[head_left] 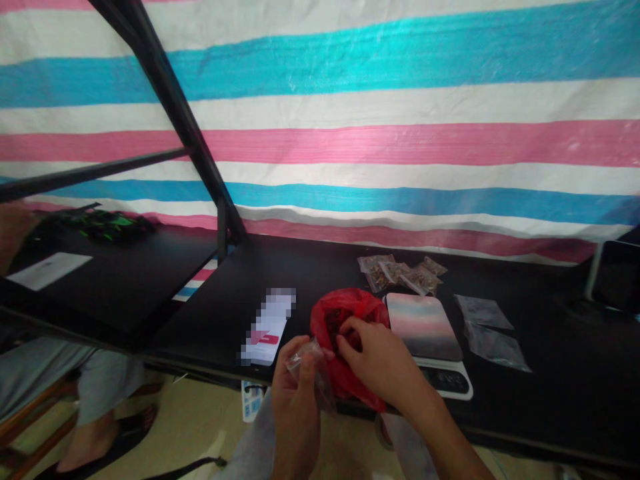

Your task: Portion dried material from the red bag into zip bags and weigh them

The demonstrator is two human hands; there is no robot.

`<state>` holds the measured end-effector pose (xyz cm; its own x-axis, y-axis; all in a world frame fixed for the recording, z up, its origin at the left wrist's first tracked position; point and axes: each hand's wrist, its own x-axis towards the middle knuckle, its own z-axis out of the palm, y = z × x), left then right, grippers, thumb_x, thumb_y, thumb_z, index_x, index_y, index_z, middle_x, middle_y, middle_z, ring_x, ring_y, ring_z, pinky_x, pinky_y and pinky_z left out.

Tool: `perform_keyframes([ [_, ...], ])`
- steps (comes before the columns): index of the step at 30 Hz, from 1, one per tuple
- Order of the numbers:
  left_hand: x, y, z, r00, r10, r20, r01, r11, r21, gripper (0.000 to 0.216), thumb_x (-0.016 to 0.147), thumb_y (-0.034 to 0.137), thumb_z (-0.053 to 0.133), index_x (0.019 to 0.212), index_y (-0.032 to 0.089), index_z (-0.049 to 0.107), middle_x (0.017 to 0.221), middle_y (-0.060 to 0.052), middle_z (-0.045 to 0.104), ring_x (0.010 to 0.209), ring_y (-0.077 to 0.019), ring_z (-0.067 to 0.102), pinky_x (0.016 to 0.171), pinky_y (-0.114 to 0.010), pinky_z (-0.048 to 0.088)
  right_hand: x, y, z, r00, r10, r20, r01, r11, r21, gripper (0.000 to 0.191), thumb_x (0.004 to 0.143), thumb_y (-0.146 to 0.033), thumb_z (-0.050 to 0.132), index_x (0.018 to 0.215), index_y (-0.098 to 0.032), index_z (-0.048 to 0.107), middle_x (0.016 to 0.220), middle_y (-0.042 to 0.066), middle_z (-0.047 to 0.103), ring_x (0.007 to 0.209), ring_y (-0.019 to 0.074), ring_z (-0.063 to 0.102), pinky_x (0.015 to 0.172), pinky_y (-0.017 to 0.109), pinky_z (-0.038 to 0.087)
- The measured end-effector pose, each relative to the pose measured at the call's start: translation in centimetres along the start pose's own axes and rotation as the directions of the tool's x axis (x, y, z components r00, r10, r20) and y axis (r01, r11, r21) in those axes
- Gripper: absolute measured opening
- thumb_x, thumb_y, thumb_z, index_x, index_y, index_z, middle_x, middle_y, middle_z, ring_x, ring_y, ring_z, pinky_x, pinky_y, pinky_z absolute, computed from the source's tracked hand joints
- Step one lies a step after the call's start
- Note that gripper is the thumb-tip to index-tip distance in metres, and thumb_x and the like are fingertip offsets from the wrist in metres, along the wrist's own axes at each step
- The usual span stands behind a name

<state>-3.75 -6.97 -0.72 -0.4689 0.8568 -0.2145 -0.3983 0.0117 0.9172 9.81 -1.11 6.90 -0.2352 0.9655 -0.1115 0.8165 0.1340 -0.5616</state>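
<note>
My left hand (299, 393) is closed round a small clear plastic bag (320, 377), held just in front of the table edge. Beside it, a red plastic bag (367, 303) stands with its mouth open at the table's front. Small dark pieces lie inside, too blurred to name. My right hand (383, 353) reaches into that mouth, thumb and fingers curled together; whatever they pinch is hidden. Right of the red bag is a kitchen scale (425, 327) with a shiny flat plate and a dark display.
Several filled clear bags (400, 272) lie behind the scale, and flat clear bags (493, 333) to its right. A phone (267, 327) lies left of the red bag. A black frame post (175, 113) rises at left, near another person's legs (107, 380). Striped sheeting hangs behind.
</note>
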Motion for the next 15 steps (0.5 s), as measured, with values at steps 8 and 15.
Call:
perform_keyframes([
  [8,-0.8,0.4,-0.4,0.998,-0.039,0.05,0.036,0.998,0.051,0.071,0.074,0.069,0.089,0.12,0.02,0.067,0.088,-0.007,0.082,0.08,-0.025,0.08,0.077,-0.037,0.067,0.2,0.1,-0.3,0.999,0.034,-0.03,-0.034,0.999,-0.013,0.019,0.105,-0.03,0.059,0.106,-0.022,0.077,0.099,0.007,0.083,0.092,0.0228,0.075,0.075,0.03,0.042],
  [15,-3.0,1.3,-1.6,0.99,0.122,-0.065,-0.108,0.976,0.191,0.068,0.064,0.071,0.094,0.108,0.022,0.073,0.091,-0.006,0.082,0.078,-0.0225,0.078,0.072,-0.029,0.064,-0.6,0.5,-0.7,1.0,0.007,0.001,-0.007,1.0,-0.03,0.018,0.103,-0.028,0.061,0.105,-0.024,0.078,0.098,0.005,0.082,0.089,0.0221,0.074,0.075,0.031,0.041],
])
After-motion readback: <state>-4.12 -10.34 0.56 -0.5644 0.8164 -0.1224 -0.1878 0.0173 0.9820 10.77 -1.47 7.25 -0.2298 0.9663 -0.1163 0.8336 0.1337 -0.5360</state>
